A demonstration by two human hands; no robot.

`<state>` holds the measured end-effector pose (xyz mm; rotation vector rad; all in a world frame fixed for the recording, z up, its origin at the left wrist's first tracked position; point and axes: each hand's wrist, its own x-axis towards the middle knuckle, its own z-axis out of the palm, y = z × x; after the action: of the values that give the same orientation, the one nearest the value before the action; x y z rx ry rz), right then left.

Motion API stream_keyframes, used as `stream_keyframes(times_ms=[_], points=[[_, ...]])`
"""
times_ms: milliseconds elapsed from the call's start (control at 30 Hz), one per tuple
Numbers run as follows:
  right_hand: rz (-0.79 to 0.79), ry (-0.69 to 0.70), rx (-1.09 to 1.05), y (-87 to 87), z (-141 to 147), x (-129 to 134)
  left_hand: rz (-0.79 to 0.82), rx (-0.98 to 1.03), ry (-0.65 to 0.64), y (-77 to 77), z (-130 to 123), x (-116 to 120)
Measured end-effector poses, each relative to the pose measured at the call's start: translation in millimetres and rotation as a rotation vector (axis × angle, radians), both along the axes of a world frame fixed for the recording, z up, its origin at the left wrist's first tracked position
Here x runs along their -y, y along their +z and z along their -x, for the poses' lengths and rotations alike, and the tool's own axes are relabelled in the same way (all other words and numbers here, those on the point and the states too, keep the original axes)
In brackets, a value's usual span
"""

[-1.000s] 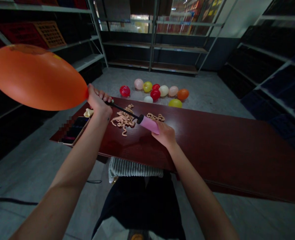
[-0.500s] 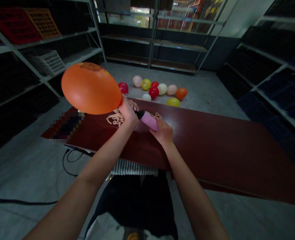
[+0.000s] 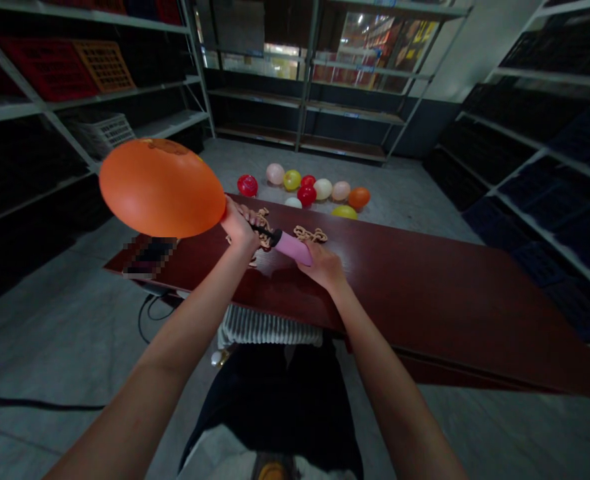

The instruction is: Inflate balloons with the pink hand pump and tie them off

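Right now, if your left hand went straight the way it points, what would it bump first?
Probably the curly tan balloons on the dark red table, just past the left hand. It's hard to tell how high the hand is, though. If it passes over them, the pale pink balloon on the floor looks next.

Both bare arms reach forward over the surface (image 3: 425, 300) — the left hand (image 3: 238, 227) curled closed near its far edge, the right hand (image 3: 325, 267) closed palm-down just beside it, wrists angled inward.
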<state>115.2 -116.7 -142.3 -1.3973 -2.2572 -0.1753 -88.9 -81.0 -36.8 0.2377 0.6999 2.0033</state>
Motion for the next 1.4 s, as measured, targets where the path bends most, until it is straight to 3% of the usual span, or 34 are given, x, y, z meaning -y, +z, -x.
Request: stream_keyframes(times_ms=[333,467,600,800,900,1100,1200,1400], points=[[0.051,0.06,0.088,5.7,3.2,3.6,0.018,-0.008,0.098,26.7,71.9,17.6],[0.055,0.083,0.036,4.8,4.3,2.8,0.022,-0.056,0.126,34.0,84.4,9.2],[0.052,0.042,-0.097,2.3,-1.3,-2.2,-0.008,-0.138,0.087,49.0,63.2,-18.0],[0.063,-0.111,-0.238,3.2,-8.5,-6.1,-0.025,-0.21,0.047,74.5,-3.9,-53.3],[0.068,-0.131,-0.293,3.3,-8.0,-7.4,-0.01,-0.242,-0.018,68.3,-32.6,-60.4],[0.078,-0.147,-0.327,4.7,-8.6,-8.7,0.067,-0.231,-0.105,25.2,-74.5,-54.9],[0.083,-0.158,-0.289,4.8,-8.6,-8.6,0.078,-0.206,-0.134,12.9,-77.9,-50.8],[0.072,-0.118,-0.193,-0.8,-5.6,-9.7,0.024,-0.145,-0.139,11.0,-56.9,-39.6]])
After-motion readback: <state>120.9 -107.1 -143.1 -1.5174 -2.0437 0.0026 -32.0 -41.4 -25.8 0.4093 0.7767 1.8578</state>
